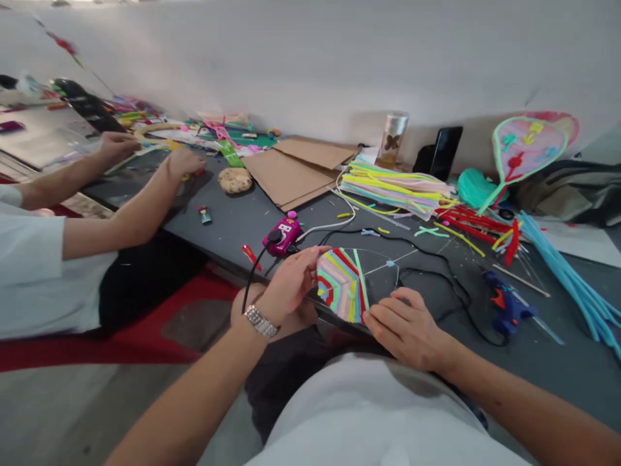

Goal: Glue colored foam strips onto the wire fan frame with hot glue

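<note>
A wire frame partly filled with striped pipe cleaners (pixel 342 288) in red, yellow, lilac and mint is held near the table edge. My left hand (pixel 290 285) grips its left side, thumb and fingers closed on the rim. A mint pipe cleaner (pixel 359 275) runs along the right side of the stripes. At its lower end, my right hand (pixel 405 329) is closed with the fingertips pinching the strip against the piece. Bare wire with a small blue pipe-cleaner knot (pixel 390 263) shows beyond the stripes.
A glue gun (pixel 509 304), its black cord (pixel 451 278) and a magenta power socket (pixel 282 237) lie nearby. Bundled pipe cleaners (pixel 392 188), cardboard (pixel 301 171), a bottle (pixel 393 139) and a decorated fan (pixel 528 145) stand behind. A co-worker's hands (pixel 182 162) work at left.
</note>
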A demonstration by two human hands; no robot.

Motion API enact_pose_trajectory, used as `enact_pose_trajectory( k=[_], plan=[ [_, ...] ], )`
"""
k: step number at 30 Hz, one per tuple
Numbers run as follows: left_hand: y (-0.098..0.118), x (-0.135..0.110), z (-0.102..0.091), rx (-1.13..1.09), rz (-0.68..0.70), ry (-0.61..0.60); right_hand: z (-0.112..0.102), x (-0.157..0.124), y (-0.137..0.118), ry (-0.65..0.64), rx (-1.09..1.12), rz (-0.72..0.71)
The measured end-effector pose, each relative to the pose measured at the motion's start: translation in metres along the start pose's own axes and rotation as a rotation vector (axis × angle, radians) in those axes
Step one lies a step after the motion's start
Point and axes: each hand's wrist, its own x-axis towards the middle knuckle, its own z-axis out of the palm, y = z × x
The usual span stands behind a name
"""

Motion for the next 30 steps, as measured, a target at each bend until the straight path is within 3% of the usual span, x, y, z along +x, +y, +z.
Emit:
enact_pose_trajectory(
  k=[4, 10, 13, 21, 26, 30],
  plan=[
    [-0.004, 0.019, -0.009, 0.204, -0.159, -0.076, 0.022, -0.013, -0.004, -0.111, 0.067, 0.008],
    [0.004, 0.044, -0.011, 0.449, -0.23, -0.334, 0.031, -0.016, 0.001, -0.236, 0.153, 0.052],
    [0.007, 0.049, -0.011, 0.524, -0.224, -0.39, 0.031, -0.017, 0.002, -0.258, 0.19, 0.087],
    [0.004, 0.051, -0.013, 0.557, -0.189, -0.333, 0.035, -0.02, 0.002, -0.225, 0.276, 0.203],
    [-0.006, 0.048, -0.007, 0.562, -0.057, -0.208, 0.035, -0.019, 0.004, -0.214, 0.286, 0.241],
    [-0.013, 0.043, 0.003, 0.678, 0.076, -0.081, 0.032, -0.018, 0.003, -0.212, 0.292, 0.349]
  ],
)
